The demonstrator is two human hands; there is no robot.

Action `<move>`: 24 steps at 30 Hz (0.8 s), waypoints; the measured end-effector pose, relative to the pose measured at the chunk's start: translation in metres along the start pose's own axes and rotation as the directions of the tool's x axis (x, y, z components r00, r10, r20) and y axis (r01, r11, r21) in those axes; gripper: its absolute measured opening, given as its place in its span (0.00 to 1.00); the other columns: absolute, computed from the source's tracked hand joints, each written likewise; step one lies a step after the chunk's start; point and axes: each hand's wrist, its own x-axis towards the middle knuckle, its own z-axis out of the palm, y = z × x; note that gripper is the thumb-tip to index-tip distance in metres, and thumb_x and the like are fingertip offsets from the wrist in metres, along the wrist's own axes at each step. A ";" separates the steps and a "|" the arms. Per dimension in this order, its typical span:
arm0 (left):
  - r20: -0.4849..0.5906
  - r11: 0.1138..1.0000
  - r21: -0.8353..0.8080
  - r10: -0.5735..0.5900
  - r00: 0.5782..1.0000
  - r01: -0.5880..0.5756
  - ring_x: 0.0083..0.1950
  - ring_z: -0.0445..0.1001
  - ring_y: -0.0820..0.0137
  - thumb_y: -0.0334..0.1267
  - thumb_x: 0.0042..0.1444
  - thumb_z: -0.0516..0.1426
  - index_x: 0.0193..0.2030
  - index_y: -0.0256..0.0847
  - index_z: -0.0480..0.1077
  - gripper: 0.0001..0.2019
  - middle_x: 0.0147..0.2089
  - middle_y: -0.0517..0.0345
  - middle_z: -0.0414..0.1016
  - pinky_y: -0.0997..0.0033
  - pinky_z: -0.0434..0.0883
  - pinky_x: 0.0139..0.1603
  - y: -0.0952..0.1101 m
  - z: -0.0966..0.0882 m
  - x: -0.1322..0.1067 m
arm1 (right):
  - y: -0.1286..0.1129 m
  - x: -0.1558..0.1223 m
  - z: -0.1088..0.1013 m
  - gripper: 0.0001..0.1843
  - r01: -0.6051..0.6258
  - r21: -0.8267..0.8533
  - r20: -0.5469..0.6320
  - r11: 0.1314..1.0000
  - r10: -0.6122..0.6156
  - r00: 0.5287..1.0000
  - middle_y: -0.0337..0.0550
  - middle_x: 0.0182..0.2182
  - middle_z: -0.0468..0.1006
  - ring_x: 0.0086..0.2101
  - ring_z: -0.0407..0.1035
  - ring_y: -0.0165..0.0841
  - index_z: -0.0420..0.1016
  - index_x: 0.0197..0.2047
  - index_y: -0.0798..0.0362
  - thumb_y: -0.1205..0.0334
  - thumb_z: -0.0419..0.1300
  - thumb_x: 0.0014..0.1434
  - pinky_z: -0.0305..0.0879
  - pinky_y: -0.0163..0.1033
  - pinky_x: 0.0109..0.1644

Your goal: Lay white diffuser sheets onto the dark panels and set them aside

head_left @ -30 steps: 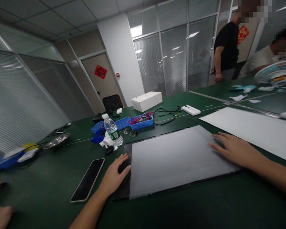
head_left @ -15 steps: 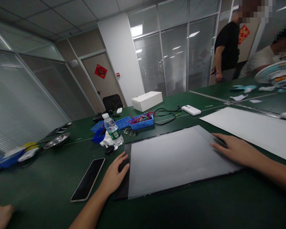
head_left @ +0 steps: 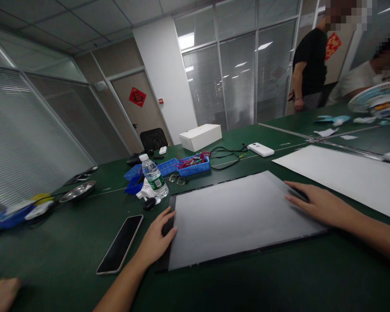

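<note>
A whitish translucent sheet (head_left: 227, 221) lies flat on a thin dark board (head_left: 165, 260), whose dark border shows most along the left side. My left hand (head_left: 157, 238) rests at the board's left border, thumb and fingers apart, with the thumb tip by the sheet's edge. At the right side, my right hand (head_left: 312, 201) lies on the sheet's edge with fingers stretched forward and the thumb spread. Neither hand is closed around anything. Left of my left hand lies a phone (head_left: 121, 245) with a dark screen.
A water bottle (head_left: 154, 177) stands behind the board near eyeglasses (head_left: 178, 179) and a blue tray of wires (head_left: 194, 164). A large white sheet (head_left: 347, 177) lies right. A metal bowl (head_left: 78, 192) sits left. Another person's hand (head_left: 1, 292) is bottom left; two people are back right.
The translucent sheet has slid slightly left over the board, covering more of its left border. My right hand has shifted a little left; my left hand has hardly moved.
</note>
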 end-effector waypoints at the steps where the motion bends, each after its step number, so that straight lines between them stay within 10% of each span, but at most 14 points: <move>1: -0.001 1.000 -0.002 0.000 1.000 -0.001 0.73 0.63 0.52 0.47 0.62 0.56 0.66 0.44 0.70 0.26 0.75 0.49 0.61 0.47 0.61 0.73 -0.001 0.001 0.000 | -0.001 0.000 -0.001 0.43 -0.026 0.018 0.040 1.000 0.025 0.999 0.56 0.62 0.71 0.56 0.72 0.49 0.64 0.71 0.56 0.33 0.45 0.67 0.71 0.52 0.58; 24: -0.022 0.995 -0.090 0.034 0.999 -0.036 0.73 0.63 0.58 0.27 0.55 0.51 0.63 0.43 0.73 0.28 0.72 0.53 0.65 0.47 0.55 0.76 -0.016 0.005 0.003 | 0.014 0.003 0.018 0.38 0.168 0.078 0.098 0.983 -0.176 0.980 0.44 0.69 0.62 0.67 0.59 0.48 0.64 0.71 0.45 0.35 0.52 0.65 0.54 0.62 0.71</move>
